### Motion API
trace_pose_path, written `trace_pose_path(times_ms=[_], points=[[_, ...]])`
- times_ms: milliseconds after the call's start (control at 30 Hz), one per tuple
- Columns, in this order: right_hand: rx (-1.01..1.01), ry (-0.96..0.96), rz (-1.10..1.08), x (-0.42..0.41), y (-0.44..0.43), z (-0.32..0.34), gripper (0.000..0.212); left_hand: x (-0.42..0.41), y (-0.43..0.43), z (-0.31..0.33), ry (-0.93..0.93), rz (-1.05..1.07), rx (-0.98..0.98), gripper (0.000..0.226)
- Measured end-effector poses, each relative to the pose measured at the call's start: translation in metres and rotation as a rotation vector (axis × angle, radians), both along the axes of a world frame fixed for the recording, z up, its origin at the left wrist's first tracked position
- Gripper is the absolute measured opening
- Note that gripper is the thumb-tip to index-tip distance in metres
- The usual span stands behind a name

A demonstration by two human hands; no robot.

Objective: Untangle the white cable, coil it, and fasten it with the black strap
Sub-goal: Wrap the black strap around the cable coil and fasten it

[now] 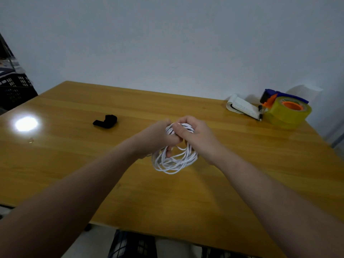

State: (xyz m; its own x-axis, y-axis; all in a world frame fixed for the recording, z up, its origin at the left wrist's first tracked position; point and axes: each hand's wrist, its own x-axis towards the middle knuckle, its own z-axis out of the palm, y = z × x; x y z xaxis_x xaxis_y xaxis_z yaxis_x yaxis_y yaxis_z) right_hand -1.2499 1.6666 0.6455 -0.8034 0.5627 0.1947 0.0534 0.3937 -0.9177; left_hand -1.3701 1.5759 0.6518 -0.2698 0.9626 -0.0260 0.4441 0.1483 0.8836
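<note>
Strap (105, 121): lies curled on the table, well left of the hands, untouched.
Risk, strap: fetching it takes one hand off the bundle, and the loops could spring apart.
Left hand (160, 135): fingers curled round the top of the bundle, one finger poking through the loops.
Cable (175, 157): uneven loops hang between and below both hands, over mid-table, with strands crossing.
Risk, cable: a hard pull could lock the crossed strands into a knot, and slack loops could slide off.
Right hand (193, 135): thumb and fingers clamp the upper loops.
Table (167, 198): glossy wood with lamp glare (26, 123) at the left. A notepad (240, 107), pen (260, 112) and tape dispenser (286, 108) sit at the far right, well clear of the cable.
Room: a dark crate (14, 88) stands at far left, with a plain pale wall (167, 43) behind.
</note>
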Motion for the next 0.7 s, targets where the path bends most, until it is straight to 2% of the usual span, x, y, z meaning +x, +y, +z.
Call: trace_pose_path(times_ms=[100, 200, 267, 367, 433, 500, 567, 633, 700], points=[[-0.071, 0.084, 0.035, -0.009, 0.001, -0.004, 0.018, -0.013, -0.007, -0.003, -0.136, -0.013, 0.018, 0.027], [-0.072, 0.165, -0.025, -0.023, 0.002, -0.009, 0.009, -0.024, -0.014, 0.0, -0.413, -0.029, 0.09, 0.014], [-0.104, 0.213, -0.055, -0.034, -0.001, -0.013, 0.01, -0.03, -0.016, 0.001, -0.611, 0.029, 0.061, 0.034], [-0.11, 0.242, -0.111, -0.057, -0.002, -0.025, 0.019, -0.045, -0.017, -0.002, -0.749, 0.083, 0.055, 0.052], [-0.012, 0.238, -0.144, -0.073, -0.005, -0.03, 0.02, -0.048, -0.017, -0.003, -0.684, 0.206, 0.054, 0.053], [0.089, 0.214, -0.184, -0.09, -0.01, -0.035, 0.016, -0.051, -0.015, -0.006, -0.422, 0.347, 0.064, 0.056], [0.078, 0.147, -0.197, -0.111, -0.016, -0.039, 0.012, -0.061, -0.015, -0.013, -0.173, 0.427, 0.119, 0.053], [-0.126, 0.036, -0.122, -0.133, -0.019, -0.038, 0.018, -0.081, -0.022, -0.021, -0.06, 0.488, 0.144, 0.047], [-0.377, -0.136, 0.024, -0.153, -0.018, -0.035, 0.034, -0.104, -0.037, -0.028, -0.079, 0.491, 0.132, 0.039]])
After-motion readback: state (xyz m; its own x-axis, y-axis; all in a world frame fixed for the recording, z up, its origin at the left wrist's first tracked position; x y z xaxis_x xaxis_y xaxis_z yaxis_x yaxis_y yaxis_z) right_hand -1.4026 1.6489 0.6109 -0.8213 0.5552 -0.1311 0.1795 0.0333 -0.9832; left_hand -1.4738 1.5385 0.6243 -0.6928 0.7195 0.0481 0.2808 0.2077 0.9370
